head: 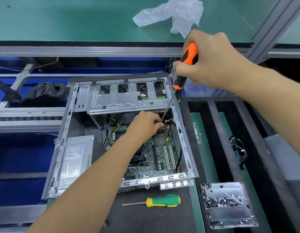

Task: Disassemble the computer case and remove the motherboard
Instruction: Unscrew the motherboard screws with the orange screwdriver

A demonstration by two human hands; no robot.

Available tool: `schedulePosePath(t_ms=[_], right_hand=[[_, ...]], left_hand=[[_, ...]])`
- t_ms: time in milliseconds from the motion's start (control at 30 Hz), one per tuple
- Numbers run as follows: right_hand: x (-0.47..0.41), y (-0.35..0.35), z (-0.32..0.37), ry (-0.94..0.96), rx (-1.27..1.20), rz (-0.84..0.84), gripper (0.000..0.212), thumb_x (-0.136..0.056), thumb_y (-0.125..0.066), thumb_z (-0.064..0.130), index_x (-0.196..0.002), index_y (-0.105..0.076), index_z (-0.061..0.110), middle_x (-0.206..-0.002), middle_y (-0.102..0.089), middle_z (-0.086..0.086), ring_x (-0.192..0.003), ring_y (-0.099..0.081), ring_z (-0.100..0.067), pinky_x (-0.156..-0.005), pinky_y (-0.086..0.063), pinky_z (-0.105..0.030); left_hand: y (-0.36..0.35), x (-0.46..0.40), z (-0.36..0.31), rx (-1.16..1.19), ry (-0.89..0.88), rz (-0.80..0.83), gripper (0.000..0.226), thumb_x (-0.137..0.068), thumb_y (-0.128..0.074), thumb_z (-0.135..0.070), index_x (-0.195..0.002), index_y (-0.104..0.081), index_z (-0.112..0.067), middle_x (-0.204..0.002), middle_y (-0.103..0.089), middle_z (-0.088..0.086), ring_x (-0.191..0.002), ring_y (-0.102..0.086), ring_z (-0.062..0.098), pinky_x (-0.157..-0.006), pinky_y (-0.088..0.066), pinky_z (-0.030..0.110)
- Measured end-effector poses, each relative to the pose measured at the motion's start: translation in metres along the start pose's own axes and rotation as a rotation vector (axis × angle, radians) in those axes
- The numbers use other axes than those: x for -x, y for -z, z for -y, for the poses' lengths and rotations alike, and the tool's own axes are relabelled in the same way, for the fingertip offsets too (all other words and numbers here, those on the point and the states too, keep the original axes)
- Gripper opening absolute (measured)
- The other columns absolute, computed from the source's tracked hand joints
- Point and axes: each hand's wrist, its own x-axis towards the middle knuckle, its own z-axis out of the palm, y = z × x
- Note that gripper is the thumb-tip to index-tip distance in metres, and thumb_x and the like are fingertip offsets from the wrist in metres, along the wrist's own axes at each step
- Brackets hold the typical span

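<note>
From the head view, a green counter [61,19] runs across the top, edged by aluminium framing, with blue bins below it and a crumpled clear plastic bag [176,14] lying just beyond the right hand's fingers. The computer case [184,137] lies open on its side on a dark mat, its long axis running away from the person, the drive cage [129,98] at the far end and the power supply [75,158] at the near left. The motherboard [161,153] lies flat in the case, below and near the left hand's fingers.

There are two screwdrivers. The right hand [211,61] grips the orange-and-black screwdriver [186,64], fingers [182,68] clenched round its handle; its shaft slants down and leftward into the case. The left hand [144,125] has its fingers [158,126] curled at the shaft's tip; what they pinch cannot be told. The green-and-yellow screwdriver [162,200] lies near the person, tip pointing left. One clear tray of dark screws [226,204] sits to the right, beside black foam dividers [211,125].
</note>
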Motion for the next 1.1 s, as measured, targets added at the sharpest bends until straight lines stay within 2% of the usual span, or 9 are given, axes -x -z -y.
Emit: schedulePosePath(t_ms=[133, 300, 533, 700, 800, 867, 900, 967, 1100], right_hand=[[-0.002, -0.007, 0.0, 0.034, 0.024, 0.007, 0.035, -0.082, -0.065, 0.046, -0.095, -0.047, 0.019, -0.067, -0.059, -0.001, -0.057, -0.062, -0.019, -0.048, -0.045, -0.027], [-0.004, -0.013, -0.001, 0.045, 0.029, 0.016, 0.033, -0.082, -0.064, 0.047, -0.092, -0.047, 0.019, -0.064, -0.055, 0.002, -0.057, -0.057, -0.02, -0.046, -0.037, -0.023], [-0.005, -0.016, 0.002, 0.042, 0.05, 0.03, 0.036, -0.082, -0.063, 0.049, -0.093, -0.045, 0.021, -0.065, -0.051, 0.004, -0.054, -0.051, -0.016, -0.047, -0.034, -0.025], [-0.005, -0.015, 0.004, 0.043, 0.06, 0.059, 0.037, -0.083, -0.064, 0.05, -0.094, -0.045, 0.02, -0.065, -0.051, 0.003, -0.055, -0.053, -0.016, -0.047, -0.037, -0.025], [-0.005, -0.014, 0.008, 0.067, 0.134, 0.079, 0.051, -0.083, -0.054, 0.066, -0.094, -0.045, 0.017, -0.067, -0.053, -0.004, -0.058, -0.054, -0.023, -0.05, -0.041, -0.032], [-0.006, -0.009, 0.013, 0.056, 0.21, 0.081, 0.069, -0.079, -0.039, 0.081, -0.088, -0.047, 0.013, -0.065, -0.048, -0.006, -0.057, -0.048, -0.023, -0.047, -0.031, -0.03], [-0.008, -0.007, 0.016, 0.047, 0.242, 0.093, 0.074, -0.078, -0.034, 0.083, -0.084, -0.049, 0.011, -0.063, -0.045, -0.006, -0.056, -0.046, -0.022, -0.047, -0.027, -0.029], [-0.015, -0.003, 0.023, 0.051, 0.284, 0.161, 0.072, -0.081, -0.036, 0.081, -0.078, -0.052, 0.01, -0.064, -0.043, -0.007, -0.059, -0.046, -0.023, -0.047, -0.025, -0.029], [-0.029, 0.0, 0.04, 0.111, 0.367, 0.353, 0.06, -0.085, -0.051, 0.068, -0.083, -0.059, 0.009, -0.067, -0.051, -0.011, -0.073, -0.057, -0.034, -0.054, -0.045, -0.035]], left_hand=[[-0.005, -0.001, 0.004, -0.004, 0.018, -0.005, 0.02, -0.093, -0.064, -0.033, -0.096, -0.074, -0.016, -0.059, -0.045, -0.014, -0.065, -0.049, 0.016, -0.065, -0.04, 0.028], [-0.008, -0.001, 0.008, 0.006, 0.034, -0.013, 0.02, -0.094, -0.063, -0.031, -0.096, -0.074, -0.015, -0.059, -0.045, -0.013, -0.063, -0.048, 0.016, -0.064, -0.041, 0.029], [-0.011, -0.002, 0.01, -0.001, 0.037, -0.023, 0.02, -0.094, -0.063, -0.031, -0.093, -0.073, -0.015, -0.056, -0.044, -0.012, -0.056, -0.045, 0.01, -0.062, -0.04, 0.028], [-0.013, -0.001, 0.012, -0.006, 0.035, -0.03, 0.02, -0.093, -0.063, -0.032, -0.091, -0.074, -0.015, -0.055, -0.045, -0.013, -0.06, -0.048, 0.016, -0.063, -0.044, 0.03], [-0.013, 0.001, 0.013, -0.009, 0.038, -0.043, 0.02, -0.093, -0.064, -0.031, -0.086, -0.072, -0.015, -0.052, -0.042, -0.014, -0.054, -0.043, 0.01, -0.063, -0.047, 0.031], [-0.012, 0.001, 0.014, -0.005, 0.041, -0.042, 0.02, -0.093, -0.064, -0.03, -0.085, -0.072, -0.014, -0.05, -0.04, -0.013, -0.05, -0.04, 0.006, -0.061, -0.046, 0.031], [-0.012, 0.001, 0.013, -0.003, 0.043, -0.04, 0.02, -0.093, -0.064, -0.03, -0.086, -0.072, -0.013, -0.049, -0.04, -0.013, -0.049, -0.039, 0.005, -0.06, -0.044, 0.031], [-0.01, 0.003, 0.013, -0.001, 0.056, -0.034, 0.021, -0.093, -0.064, -0.032, -0.088, -0.072, -0.014, -0.049, -0.04, -0.013, -0.049, -0.038, 0.005, -0.058, -0.039, 0.028], [0.001, 0.014, 0.019, 0.174, 0.172, -0.049, 0.029, -0.087, -0.067, -0.049, -0.087, -0.073, -0.02, -0.058, -0.051, -0.008, -0.057, -0.048, 0.008, -0.059, -0.041, 0.026]])
